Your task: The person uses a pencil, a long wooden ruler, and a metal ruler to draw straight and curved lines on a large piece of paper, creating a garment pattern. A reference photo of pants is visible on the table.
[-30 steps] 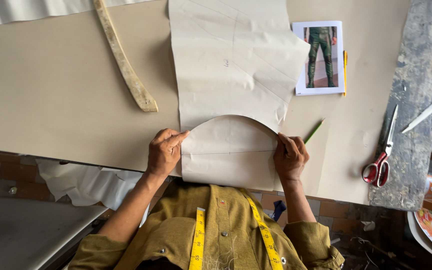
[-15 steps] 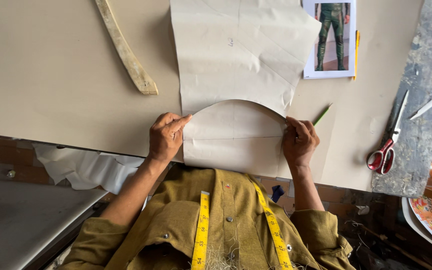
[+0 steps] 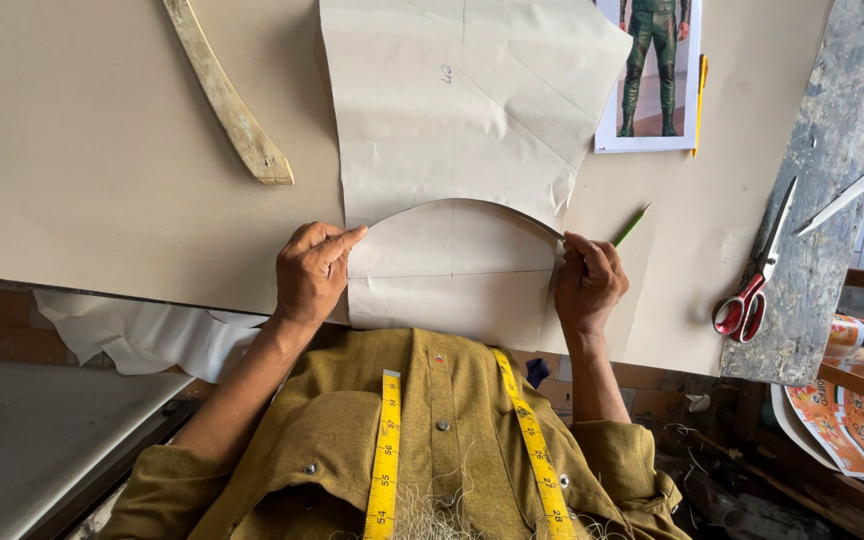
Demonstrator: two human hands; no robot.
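A curved-top piece of beige pattern paper lies at the near edge of the table, overlapping a larger creased pattern sheet beyond it. My left hand pinches the curved piece's left edge with thumb and forefinger. My right hand rests on its right edge. A green pencil sticks out from its fingers, pointing away to the right.
A curved wooden ruler lies at far left. A printed picture of a figure in green and a yellow pencil sit at far right. Red-handled scissors lie on a grey board. A yellow tape measure hangs on my chest.
The view has shifted slightly so the sheets and picture sit higher in frame. Both hands stay on the curved piece's edges, barely moved.
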